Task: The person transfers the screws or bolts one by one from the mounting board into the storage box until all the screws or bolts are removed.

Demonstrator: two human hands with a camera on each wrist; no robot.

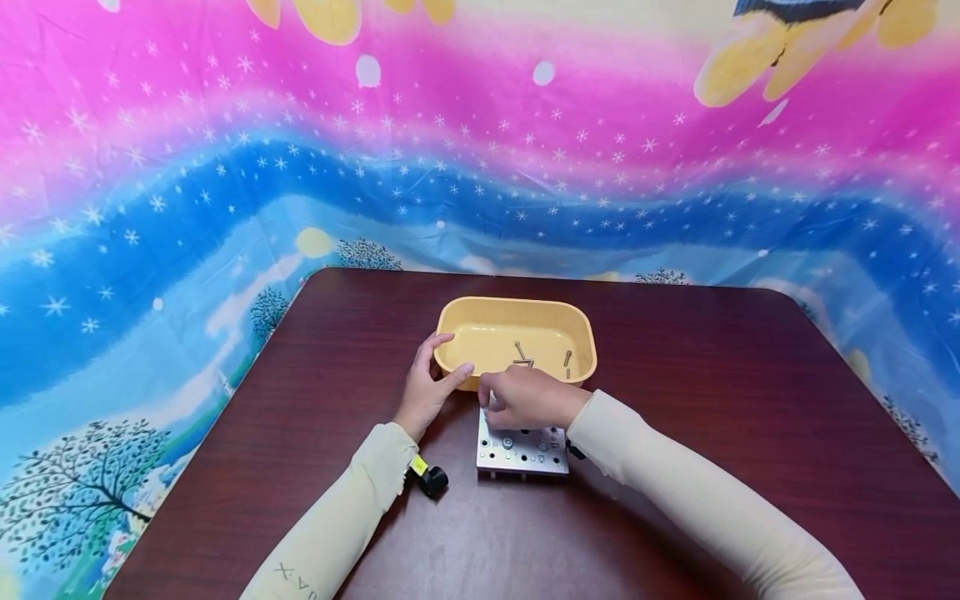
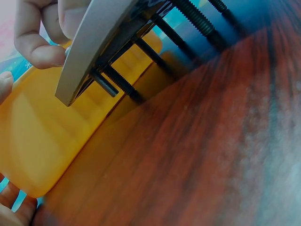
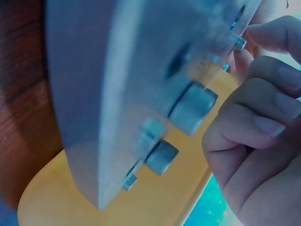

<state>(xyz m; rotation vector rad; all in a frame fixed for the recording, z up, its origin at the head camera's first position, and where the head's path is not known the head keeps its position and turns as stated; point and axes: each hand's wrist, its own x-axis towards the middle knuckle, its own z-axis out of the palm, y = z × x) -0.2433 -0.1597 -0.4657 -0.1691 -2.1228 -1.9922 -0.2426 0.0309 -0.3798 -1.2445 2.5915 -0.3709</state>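
Note:
A metal plate (image 1: 522,458) with holes and cap screws (image 3: 193,108) stands on the table in front of a yellow plastic bin (image 1: 517,308). In the left wrist view, threaded shanks (image 2: 195,19) stick out below the plate. My right hand (image 1: 528,398) is bent over the plate's far left corner. Its thumb and forefinger pinch a small screw (image 3: 240,44) there, while the other fingers curl in. My left hand (image 1: 429,392) holds the bin's near left corner, with the thumb at the rim and some fingers low outside the wall.
Several loose screws (image 1: 567,359) lie in the bin. Dark brown wood grain covers the table (image 1: 675,350). Behind it hangs a printed cloth (image 1: 480,167). A black wrist camera (image 1: 433,481) shows beneath the left sleeve.

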